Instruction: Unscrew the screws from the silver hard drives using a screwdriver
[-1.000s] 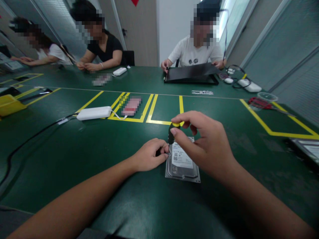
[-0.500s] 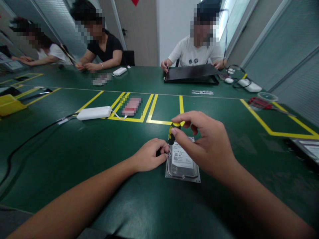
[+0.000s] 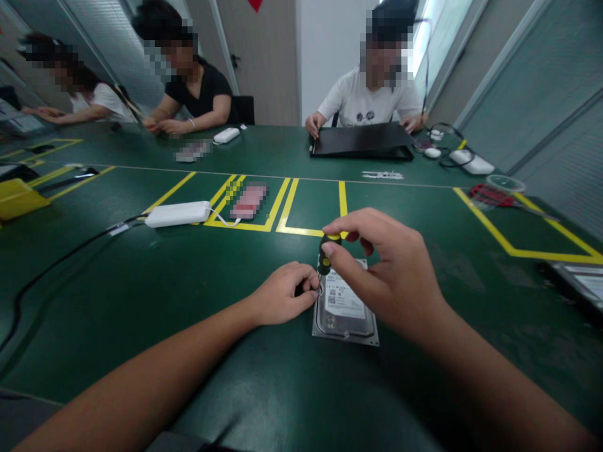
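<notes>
A hard drive with a white label lies flat on the green table in front of me. My right hand grips a short black-and-yellow screwdriver between thumb and fingers. The tool stands nearly upright, its tip down at the drive's left edge. My left hand is closed beside that edge, thumb and fingertips brought together close to the screwdriver's shaft. Whether they pinch the shaft, the drive's edge or something small is hidden.
A white power bank is cabled to a pink phone beyond my left hand. Another drive sits at the right edge, below red-handled tools. Across the table, a person handles a black panel; other people sit farther left.
The screwdriver's handle has turned in my right hand, its yellow patches showing differently. My left hand and the hard drive stay put. Across the table, the black panel's raised part has shifted slightly.
</notes>
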Demonstrator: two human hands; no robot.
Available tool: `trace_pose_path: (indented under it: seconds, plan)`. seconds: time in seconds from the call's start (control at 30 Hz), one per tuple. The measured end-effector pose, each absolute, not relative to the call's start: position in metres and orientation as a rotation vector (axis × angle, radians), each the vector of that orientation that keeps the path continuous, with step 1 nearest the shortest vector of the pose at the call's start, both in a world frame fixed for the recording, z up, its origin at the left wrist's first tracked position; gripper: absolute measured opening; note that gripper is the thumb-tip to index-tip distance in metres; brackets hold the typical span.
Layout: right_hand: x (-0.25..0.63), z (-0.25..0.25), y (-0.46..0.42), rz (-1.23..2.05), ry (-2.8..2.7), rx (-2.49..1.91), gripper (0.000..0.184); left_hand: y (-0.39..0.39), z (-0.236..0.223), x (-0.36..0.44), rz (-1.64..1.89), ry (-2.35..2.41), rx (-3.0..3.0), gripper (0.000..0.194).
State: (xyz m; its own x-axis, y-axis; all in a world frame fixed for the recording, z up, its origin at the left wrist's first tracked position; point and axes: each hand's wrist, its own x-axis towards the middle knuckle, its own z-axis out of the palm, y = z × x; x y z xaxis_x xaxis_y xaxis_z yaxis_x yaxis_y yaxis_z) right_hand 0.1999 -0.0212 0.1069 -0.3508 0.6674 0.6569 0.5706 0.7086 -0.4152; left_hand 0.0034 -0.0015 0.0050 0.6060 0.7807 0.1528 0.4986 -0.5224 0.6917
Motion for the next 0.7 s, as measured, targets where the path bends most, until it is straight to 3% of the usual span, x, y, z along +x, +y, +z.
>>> trace_pose_path:
  seconds: [0.7]
  plan:
    - [0.1991, 0.1078, -0.0222, 0.202, -2.028, -0.944, 0.013, -0.0018, 0.0049, 0.0033, 0.606, 1.006, 2.244, 0.005]
